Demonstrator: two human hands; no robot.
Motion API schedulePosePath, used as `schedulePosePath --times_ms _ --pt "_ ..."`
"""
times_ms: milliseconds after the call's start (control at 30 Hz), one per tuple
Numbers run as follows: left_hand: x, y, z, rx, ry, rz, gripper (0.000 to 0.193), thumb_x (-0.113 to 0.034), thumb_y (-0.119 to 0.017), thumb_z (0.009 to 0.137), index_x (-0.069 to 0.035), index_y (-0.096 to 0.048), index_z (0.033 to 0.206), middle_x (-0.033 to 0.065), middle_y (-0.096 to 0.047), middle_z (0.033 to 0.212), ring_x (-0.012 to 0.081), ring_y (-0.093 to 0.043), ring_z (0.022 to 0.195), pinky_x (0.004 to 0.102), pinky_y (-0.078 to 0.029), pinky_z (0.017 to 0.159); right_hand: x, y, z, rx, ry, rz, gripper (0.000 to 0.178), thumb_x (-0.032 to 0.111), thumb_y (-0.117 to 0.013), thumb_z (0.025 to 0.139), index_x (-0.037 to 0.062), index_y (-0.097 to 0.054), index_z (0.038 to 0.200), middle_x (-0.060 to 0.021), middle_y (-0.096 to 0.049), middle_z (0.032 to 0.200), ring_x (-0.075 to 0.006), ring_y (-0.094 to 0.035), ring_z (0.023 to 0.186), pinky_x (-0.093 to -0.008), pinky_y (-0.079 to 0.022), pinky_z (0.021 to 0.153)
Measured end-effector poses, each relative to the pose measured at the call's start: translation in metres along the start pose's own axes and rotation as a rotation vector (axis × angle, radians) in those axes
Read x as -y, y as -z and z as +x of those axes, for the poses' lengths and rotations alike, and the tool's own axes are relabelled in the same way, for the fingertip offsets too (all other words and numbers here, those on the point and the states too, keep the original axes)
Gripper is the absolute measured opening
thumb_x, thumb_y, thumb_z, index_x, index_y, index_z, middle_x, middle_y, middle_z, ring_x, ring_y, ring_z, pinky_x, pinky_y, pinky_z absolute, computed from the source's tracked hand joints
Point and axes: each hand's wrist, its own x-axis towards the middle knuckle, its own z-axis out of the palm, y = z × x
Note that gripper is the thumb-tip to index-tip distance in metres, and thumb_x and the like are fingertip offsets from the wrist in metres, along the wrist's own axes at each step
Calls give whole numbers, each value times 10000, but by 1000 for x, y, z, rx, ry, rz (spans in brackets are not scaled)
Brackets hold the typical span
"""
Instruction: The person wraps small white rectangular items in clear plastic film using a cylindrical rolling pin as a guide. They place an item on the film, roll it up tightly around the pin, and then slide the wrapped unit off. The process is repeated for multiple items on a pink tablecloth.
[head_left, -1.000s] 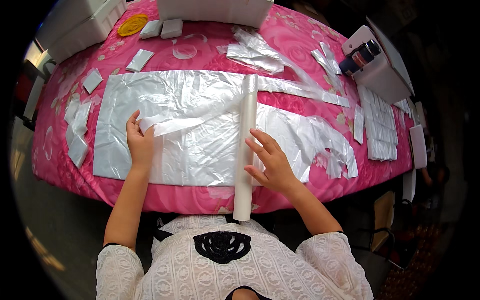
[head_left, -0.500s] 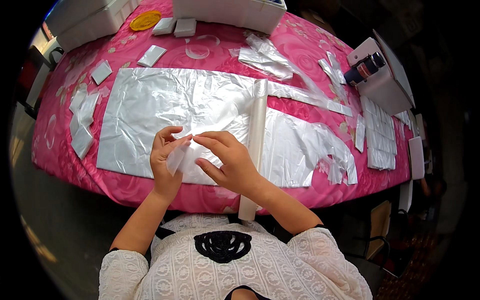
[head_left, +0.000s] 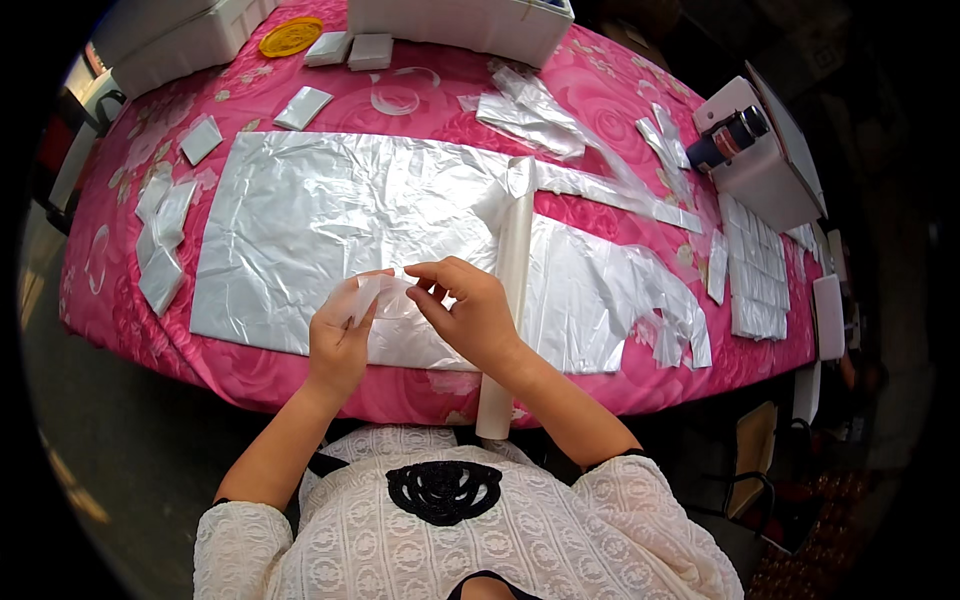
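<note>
A small piece of thin, see-through plastic film [head_left: 366, 298] is spread over the fingers of my left hand [head_left: 340, 335], which is closed on it. My right hand [head_left: 470, 315] pinches the film's other end between thumb and fingers, just to the right. Both hands are above a large silvery plastic sheet [head_left: 290, 220] that lies on the table. A long pale tube [head_left: 508, 300] crosses the sheet beside my right wrist and sticks out past the table's near edge. More crumpled silvery plastic [head_left: 575, 300] with a torn end lies to the tube's right.
Small folded white packets [head_left: 165, 230] lie at the left on the pink flowered tablecloth [head_left: 260, 390]. White foam boxes [head_left: 450, 30] and a yellow plastic lid [head_left: 290, 38] stand at the back. On the right are a dark bottle [head_left: 730, 140], a white box [head_left: 765, 165] and stacked folded plastic [head_left: 755, 280].
My left fingers have curled in, and the film now stretches across them toward my right hand. My right hand has shifted slightly right, its fingers closing into a pinch.
</note>
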Motion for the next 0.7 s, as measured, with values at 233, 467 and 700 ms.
schedulePosePath --times_ms 233,467,700 --pt "4 3 2 1 93 -72 111 -83 -660 772 4 -663 842 84 -586 916 125 -543 821 238 -438 713 3 -3 -5 135 60 67 366 -1 -703 638 54 -625 992 -64 -585 769 -167 -558 678 -265 -453 596" --pt "-15 -2 4 50 150 -22 91 -57 -678 761 -4 -630 706 57 -574 857 98 -529 741 216 -419 639 -2 9 -3 105 -109 167 224 -21 -664 663 36 -652 879 -45 -599 772 -145 -562 671 -248 -443 615" --pt "-5 1 7 76 209 -164 79 -42 -686 749 26 -646 739 90 -593 893 116 -545 744 232 -429 655 3 8 -2 143 57 366 275 -2 -691 689 41 -620 951 -44 -603 914 -168 -591 808 -277 -466 724"
